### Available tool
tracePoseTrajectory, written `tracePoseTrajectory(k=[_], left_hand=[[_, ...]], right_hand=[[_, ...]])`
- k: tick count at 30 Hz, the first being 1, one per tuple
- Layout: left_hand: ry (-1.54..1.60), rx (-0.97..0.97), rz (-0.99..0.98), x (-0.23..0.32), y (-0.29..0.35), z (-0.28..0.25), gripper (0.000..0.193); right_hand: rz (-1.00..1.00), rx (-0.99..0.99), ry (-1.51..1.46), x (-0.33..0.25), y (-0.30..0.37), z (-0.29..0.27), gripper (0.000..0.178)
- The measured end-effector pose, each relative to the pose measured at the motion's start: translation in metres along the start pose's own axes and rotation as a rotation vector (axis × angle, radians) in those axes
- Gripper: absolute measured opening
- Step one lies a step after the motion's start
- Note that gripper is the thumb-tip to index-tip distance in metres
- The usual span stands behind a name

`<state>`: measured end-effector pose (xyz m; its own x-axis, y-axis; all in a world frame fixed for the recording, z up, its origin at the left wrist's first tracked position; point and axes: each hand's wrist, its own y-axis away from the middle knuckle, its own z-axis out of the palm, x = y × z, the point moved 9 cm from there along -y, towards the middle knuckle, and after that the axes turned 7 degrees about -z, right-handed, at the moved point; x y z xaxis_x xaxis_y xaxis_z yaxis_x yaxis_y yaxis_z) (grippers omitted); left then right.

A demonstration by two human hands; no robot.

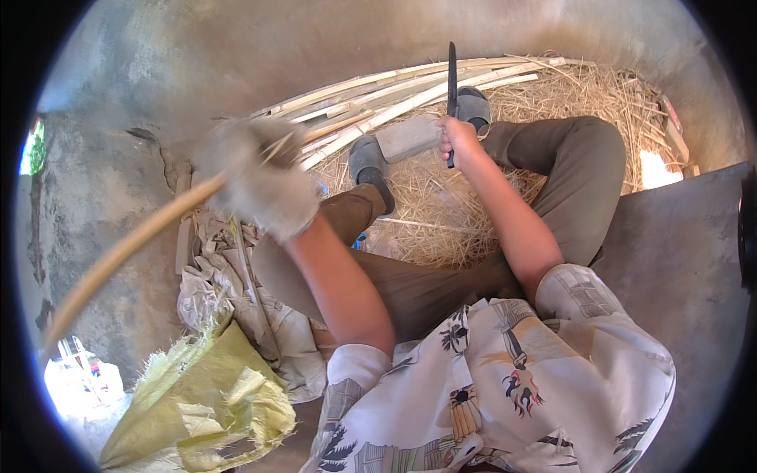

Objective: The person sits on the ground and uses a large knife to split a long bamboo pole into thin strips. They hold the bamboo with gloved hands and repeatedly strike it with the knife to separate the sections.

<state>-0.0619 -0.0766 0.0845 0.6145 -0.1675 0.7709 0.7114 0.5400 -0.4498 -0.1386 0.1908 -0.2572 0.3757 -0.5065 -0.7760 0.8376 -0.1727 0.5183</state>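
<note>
My left hand [264, 181], in a pale grey work glove and smeared by motion, is closed around a long bamboo strip [134, 236]. The strip bends down to the left edge of the view, and its other end seems to come out past the glove toward the pile of pale strips. A dark-bladed knife [452, 83] points away from me, its handle gripped in my bare right hand [462, 143]. Just left of that hand lies a greyish wooden block [410, 138], between my two grey shoes [367, 160].
Several long pale split strips [378, 93] lie along the far wall. Straw-like shavings [572, 94] cover the floor around my feet. At lower left are crumpled cloths [292, 335] and a torn yellow woven sack [205, 394]. A dark flat panel [678, 252] stands at right.
</note>
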Motion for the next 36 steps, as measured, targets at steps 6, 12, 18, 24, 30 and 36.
tracePoseTrajectory(k=[6, 12, 18, 24, 30, 36], left_hand=[[-0.211, -0.141, -0.255, -0.108, 0.014, 0.021, 0.001], [-0.151, -0.271, -0.241, -0.130, 0.008, 0.036, 0.032], [-0.196, 0.196, -0.274, -0.120, 0.007, 0.005, 0.034], [-0.172, 0.478, -0.356, -0.140, 0.013, -0.023, 0.043], [-0.318, 0.389, -0.219, -0.140, 0.005, -0.023, 0.037], [-0.375, 0.221, -0.118, -0.141, 0.003, -0.002, 0.033]], right_hand=[[0.072, -0.068, 0.130, 0.017, 0.003, 0.011, 0.021], [0.175, -0.048, 0.139, 0.048, 0.004, 0.012, 0.025], [0.116, -0.087, 0.385, 0.056, 0.007, 0.017, 0.023], [-0.667, -0.146, 0.704, -0.046, 0.051, 0.066, 0.030], [-0.797, -0.060, 0.359, -0.013, 0.043, 0.044, 0.027], [0.010, -0.013, 1.129, 0.186, -0.050, -0.099, 0.052]])
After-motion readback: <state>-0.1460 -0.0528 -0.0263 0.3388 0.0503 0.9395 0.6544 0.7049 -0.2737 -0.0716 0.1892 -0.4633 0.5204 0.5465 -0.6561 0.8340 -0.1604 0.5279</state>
